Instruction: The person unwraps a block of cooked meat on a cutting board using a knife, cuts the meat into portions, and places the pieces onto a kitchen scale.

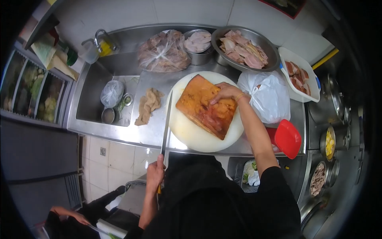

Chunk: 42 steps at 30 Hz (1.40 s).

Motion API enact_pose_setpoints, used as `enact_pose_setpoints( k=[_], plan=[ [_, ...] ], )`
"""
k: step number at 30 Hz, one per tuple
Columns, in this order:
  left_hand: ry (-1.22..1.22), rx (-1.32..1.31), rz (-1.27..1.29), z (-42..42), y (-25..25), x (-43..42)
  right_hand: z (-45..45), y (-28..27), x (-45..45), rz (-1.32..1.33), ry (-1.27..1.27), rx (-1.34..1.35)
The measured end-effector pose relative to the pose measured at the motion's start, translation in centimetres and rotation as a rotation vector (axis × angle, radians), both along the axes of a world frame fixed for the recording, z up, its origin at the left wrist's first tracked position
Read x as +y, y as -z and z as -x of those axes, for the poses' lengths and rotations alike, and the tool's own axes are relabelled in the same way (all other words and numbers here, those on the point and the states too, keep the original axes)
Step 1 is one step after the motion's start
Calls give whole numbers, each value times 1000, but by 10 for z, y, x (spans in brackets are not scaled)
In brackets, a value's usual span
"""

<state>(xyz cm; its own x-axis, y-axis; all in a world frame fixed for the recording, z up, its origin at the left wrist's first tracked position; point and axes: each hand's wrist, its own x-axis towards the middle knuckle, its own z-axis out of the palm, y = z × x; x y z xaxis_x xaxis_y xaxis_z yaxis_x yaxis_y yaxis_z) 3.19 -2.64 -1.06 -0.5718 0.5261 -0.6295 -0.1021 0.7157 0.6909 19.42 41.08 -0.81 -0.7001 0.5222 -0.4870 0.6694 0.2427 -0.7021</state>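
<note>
My left hand [155,172] is closed round the handle of a long knife [166,131]. The blade points away from me, along the left side of a round white cutting board [179,131]. On that board lies a thick slab of cooked meat [205,107] with an orange-brown surface. My right hand [227,94] grips the slab near its far right corner, thumb and fingers pressed on top; part of that corner is hidden under the hand. Left of the board a crumpled brown cloth [149,105] rests on the steel counter.
Behind the board are a bag of meat [164,51], a pot of pale slices [198,42] and a bowl of sliced meat [243,49]. A white bag [266,95] and red container [288,138] stand right. The sink [93,91] is left; another person's hand [79,218] is lower left.
</note>
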Motion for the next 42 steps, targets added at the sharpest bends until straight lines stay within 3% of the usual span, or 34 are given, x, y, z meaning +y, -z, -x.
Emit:
enact_pose_setpoints(
  k=[5, 8, 15, 19, 24, 27, 29, 32, 35, 39, 42],
  plan=[
    [47, 35, 106, 10, -2, -4, 31, -14, -16, 86, -141, -34],
    [88, 79, 141, 10, 14, -13, 36, -15, -23, -142, -214, -105],
    [193, 149, 127, 16, 12, -12, 18, -5, -103, -766, -25, 24],
    [169, 13, 76, 20, 5, -8, 15, 7, -107, -755, 59, 167],
    [264, 113, 48, 32, 12, -17, -6, 3, -128, -667, 90, 127],
    [299, 96, 159, 31, 5, -19, -5, 22, -146, -874, 166, 153],
    [297, 90, 209, 35, 2, -16, 7, -5, -168, -790, 22, 202],
    [267, 85, 189, 40, 7, -20, 31, -5, -229, -844, -40, -44],
    [242, 80, 124, 39, 13, -22, 40, 32, -231, -1065, 48, -6],
    [178, 18, 115, 29, -14, -15, 45, 33, -229, -1011, -4, -73],
    [170, 28, 100, 32, 6, -26, 42, 0, -214, -876, -46, -79]
  ],
)
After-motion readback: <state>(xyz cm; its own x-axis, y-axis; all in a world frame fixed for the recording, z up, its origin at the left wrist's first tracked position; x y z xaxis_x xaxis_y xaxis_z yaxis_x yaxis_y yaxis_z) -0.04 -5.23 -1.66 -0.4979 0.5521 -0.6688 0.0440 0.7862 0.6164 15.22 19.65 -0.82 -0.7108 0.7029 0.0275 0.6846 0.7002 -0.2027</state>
